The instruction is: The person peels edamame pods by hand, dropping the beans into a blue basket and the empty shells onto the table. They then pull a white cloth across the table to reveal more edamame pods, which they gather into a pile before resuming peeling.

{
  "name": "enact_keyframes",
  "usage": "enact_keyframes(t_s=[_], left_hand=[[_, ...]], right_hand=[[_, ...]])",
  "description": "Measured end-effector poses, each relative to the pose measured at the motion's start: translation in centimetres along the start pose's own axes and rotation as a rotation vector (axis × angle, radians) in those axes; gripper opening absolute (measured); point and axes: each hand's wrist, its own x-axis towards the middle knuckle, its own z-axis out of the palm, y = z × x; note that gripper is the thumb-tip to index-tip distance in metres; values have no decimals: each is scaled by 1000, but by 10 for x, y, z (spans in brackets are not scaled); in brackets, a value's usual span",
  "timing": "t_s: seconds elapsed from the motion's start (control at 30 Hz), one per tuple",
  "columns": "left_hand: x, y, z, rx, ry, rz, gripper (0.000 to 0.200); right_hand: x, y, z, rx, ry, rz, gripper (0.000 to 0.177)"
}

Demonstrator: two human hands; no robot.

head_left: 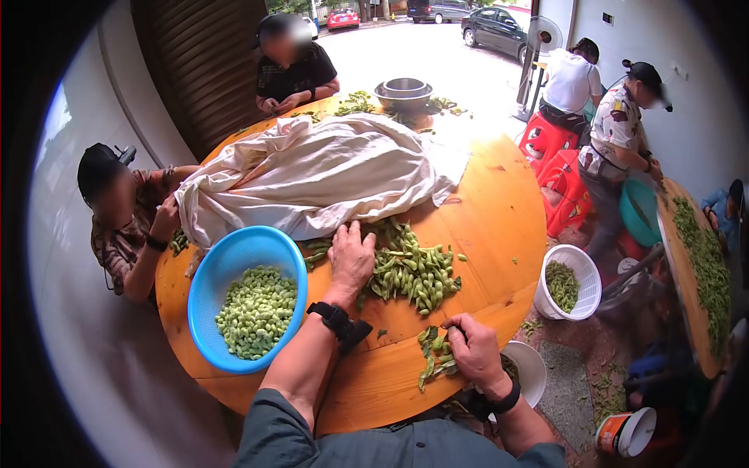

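My left hand (351, 253) reaches over the table with fingers stretched out, at the left side of a pile of green soybean pods (413, 273) and by the edge of a cream cloth (312, 171). Near the table's front edge, my right hand (474, 352) has its fingers curled in beside a small heap of pods and leaves (434, 355). Something dark shows at its thumb; what the fingers hold is hidden. Left of my left forearm stands a blue plastic basket (204, 300) with shelled green beans (257, 312) in it.
Two people sit across the round wooden table (499, 257); one touches the cloth. Metal bowls (403, 93) stand at the far edge. A white bucket (527, 370) is below my right hand, a white basket (585, 269) beyond. Others work at another table (675, 265) on the right.
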Motion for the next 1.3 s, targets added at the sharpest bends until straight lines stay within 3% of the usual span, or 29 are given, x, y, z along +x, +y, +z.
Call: enact_keyframes(t_s=[0.07, 0.2, 0.37, 0.43, 0.47, 0.5, 0.6, 0.7, 0.8, 0.83, 0.9, 0.93, 1.03, 1.07, 1.3], left_hand=[[5, -2, 3, 0, 16, -99, 64], [11, 10, 11, -1, 64, -63, 79], [35, 30, 6, 12, 155, -2, 79], [43, 37, -1, 88, 104, -14, 74], [46, 39, -5, 132, -34, -12, 64], [48, 38, 0, 195, -50, 25, 52], [60, 37, 8, 174, -11, 101, 47], [73, 44, 11, 294, 26, 271, 47], [93, 54, 17, 366, 90, 555, 64], [100, 55, 21, 362, 92, 561, 64], [115, 64, 31, 443, 32, 635, 72], [125, 72, 36, 489, -94, 586, 77], [143, 84, 48, 466, -142, 675, 80], [155, 91, 52, 534, -325, 609, 83], [181, 89, 60, 493, -343, 543, 76]], right_hand=[[-1, 1, 2, -9, 16, -23, 11], [1, 1, 1, 15, 7, -3, 11], [2, 1, -2, 19, -10, 29, 11], [2, 2, -2, 10, 3, 9, 11], [2, 3, -1, 16, 2, 6, 11], [2, 4, -1, 20, 0, 3, 11], [2, 5, -2, 30, -1, 4, 11], [2, 4, -2, 25, 3, 6, 11], [1, 3, -1, 25, 19, 4, 11], [1, 3, -1, 21, 22, 11, 12], [0, -1, -3, 18, 5, 53, 11], [1, -3, -5, 18, -4, 75, 11], [2, -2, -5, 22, -13, 100, 11], [3, -4, -7, 22, -17, 125, 11], [7, -16, -4, 31, -2, 206, 11]])
